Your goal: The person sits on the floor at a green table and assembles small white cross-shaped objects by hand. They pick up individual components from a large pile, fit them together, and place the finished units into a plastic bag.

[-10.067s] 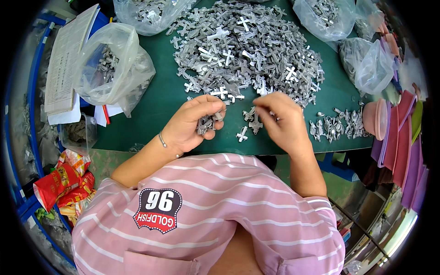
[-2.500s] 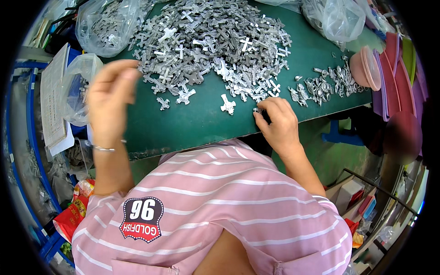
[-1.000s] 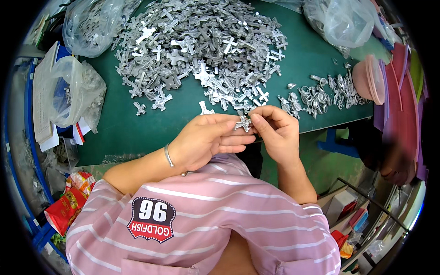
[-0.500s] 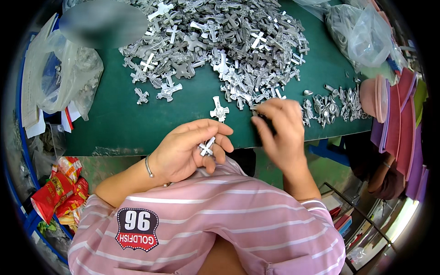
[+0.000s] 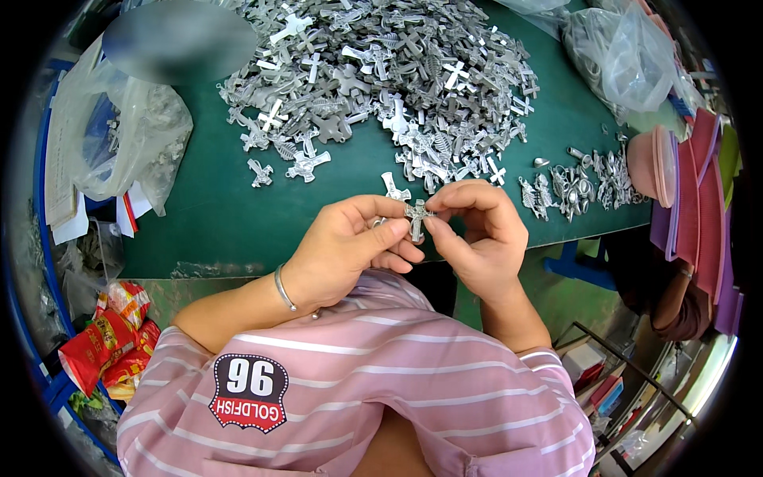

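Observation:
Between my two hands is an ornate silver cross pendant (image 5: 416, 220), pinched at both ends of its crossbar. My left hand (image 5: 342, 238) is closed, its thumb and forefinger on one side of the pendant. A bit of silver metal also shows between its fingers, with most of it hidden. From the other side my right hand (image 5: 485, 234) grips the pendant with thumb and fingertip. Just beyond lies another cross pendant (image 5: 394, 188) on the green table (image 5: 214, 215). A large heap of grey metal crosses (image 5: 381, 95) covers the far middle.
Small silver parts (image 5: 574, 191) lie in clusters at the right, beside a pink container (image 5: 652, 168). Clear plastic bags stand at the left (image 5: 131, 135) and far right (image 5: 628, 63). Red snack packets (image 5: 115, 342) sit below the table's left edge. Another person's arm (image 5: 674, 298) shows at right.
My right hand has come left from the heap's near edge to meet my left hand. My left hand has turned from palm-up, and both now hold a cross pendant.

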`<state>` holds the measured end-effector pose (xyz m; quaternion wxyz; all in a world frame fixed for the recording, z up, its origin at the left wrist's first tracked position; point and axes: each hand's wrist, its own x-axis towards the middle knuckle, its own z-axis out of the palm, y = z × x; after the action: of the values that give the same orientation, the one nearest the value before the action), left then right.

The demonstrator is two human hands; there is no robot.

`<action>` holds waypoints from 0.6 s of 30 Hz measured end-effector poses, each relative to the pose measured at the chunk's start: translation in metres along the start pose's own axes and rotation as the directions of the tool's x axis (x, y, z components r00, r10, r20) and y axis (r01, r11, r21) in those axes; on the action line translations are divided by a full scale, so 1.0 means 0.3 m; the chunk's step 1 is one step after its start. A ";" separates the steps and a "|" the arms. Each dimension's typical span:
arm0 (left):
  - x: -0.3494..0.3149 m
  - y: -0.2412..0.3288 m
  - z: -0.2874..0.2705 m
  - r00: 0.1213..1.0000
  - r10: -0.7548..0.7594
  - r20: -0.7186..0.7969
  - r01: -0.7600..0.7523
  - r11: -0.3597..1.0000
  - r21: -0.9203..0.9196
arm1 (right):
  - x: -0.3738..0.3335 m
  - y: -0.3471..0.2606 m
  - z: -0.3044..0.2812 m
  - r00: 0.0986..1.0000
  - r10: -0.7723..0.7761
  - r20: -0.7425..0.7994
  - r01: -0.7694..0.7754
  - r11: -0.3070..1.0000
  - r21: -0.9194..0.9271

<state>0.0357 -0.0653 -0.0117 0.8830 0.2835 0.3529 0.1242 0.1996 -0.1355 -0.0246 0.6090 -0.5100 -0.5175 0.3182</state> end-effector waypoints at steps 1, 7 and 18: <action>-0.003 -0.003 -0.013 1.000 0.025 -0.002 -0.025 1.000 -0.003 | -0.005 -0.001 0.010 0.998 0.059 -0.021 -0.057 0.994 0.094; -0.015 -0.004 -0.038 0.998 0.059 0.017 -0.058 0.998 -0.035 | -0.018 0.002 0.029 0.982 0.187 -0.039 -0.166 0.938 0.304; 0.002 0.063 -0.064 0.994 -0.018 0.106 0.039 0.979 -0.198 | 0.103 0.012 0.042 0.971 -0.237 -0.004 0.172 0.716 -0.677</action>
<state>0.0223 -0.0419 -0.0122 0.9258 0.1943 0.2964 0.1317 0.1961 -0.1027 -0.0192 0.4380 -0.6485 -0.6223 0.0173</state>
